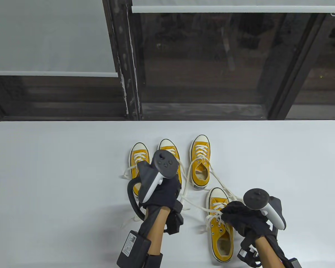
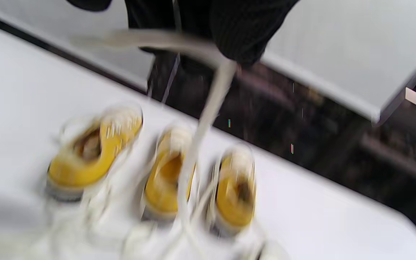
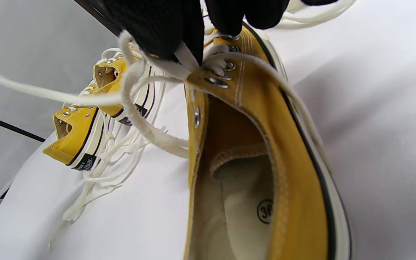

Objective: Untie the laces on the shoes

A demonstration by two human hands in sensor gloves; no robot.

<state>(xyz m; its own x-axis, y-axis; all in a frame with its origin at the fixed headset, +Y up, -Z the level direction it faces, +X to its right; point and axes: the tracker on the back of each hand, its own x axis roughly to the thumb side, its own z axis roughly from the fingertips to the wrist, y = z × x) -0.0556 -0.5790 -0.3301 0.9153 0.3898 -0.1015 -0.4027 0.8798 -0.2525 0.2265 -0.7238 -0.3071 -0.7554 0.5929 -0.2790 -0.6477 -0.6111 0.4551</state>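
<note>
While my right hand [image 1: 241, 219] is pinching the laces [image 3: 188, 66] at the near shoe's [image 1: 220, 226] top eyelets, my left hand [image 1: 159, 192] is gripping a lace [image 2: 208, 112] raised above the three far shoes [image 1: 169, 160]. That lace is hanging slack toward them; left wrist view is blurred.

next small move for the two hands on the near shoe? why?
Probably: left hand draws its lace further away while the right hand steadies the near shoe. The lace runs taut from the left fingers, and the right fingers pinch the lacing at the top eyelets, where loops remain.
</note>
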